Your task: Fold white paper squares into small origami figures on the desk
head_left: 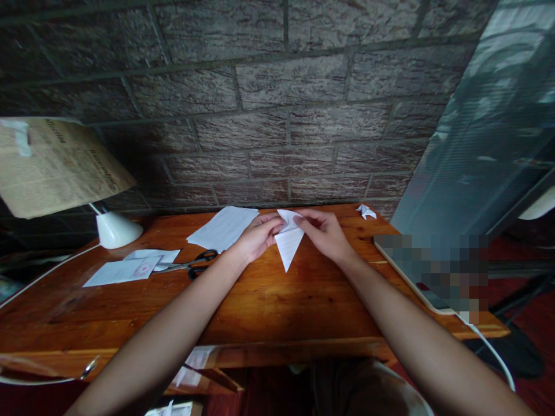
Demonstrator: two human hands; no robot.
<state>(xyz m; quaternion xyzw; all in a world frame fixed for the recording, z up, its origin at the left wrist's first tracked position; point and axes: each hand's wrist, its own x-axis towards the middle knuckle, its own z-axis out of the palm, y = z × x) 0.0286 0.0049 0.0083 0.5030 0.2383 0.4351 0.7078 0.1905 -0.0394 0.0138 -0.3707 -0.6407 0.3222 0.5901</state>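
A white sheet folded into a downward-pointing triangle (288,242) lies on the wooden table (277,294) near its far edge. My left hand (256,238) pinches the folded paper's upper left corner with curled fingers. My right hand (324,232) grips the upper right part, fingers bent over the top fold. Both forearms reach in from the bottom of the view.
Black-handled scissors (195,265) and several loose white sheets (224,227) lie to the left, beside a white lamp base (116,229). A small folded paper piece (366,211) sits far right. A tablet with a white cable (427,294) lies at the right edge. A brick wall stands behind.
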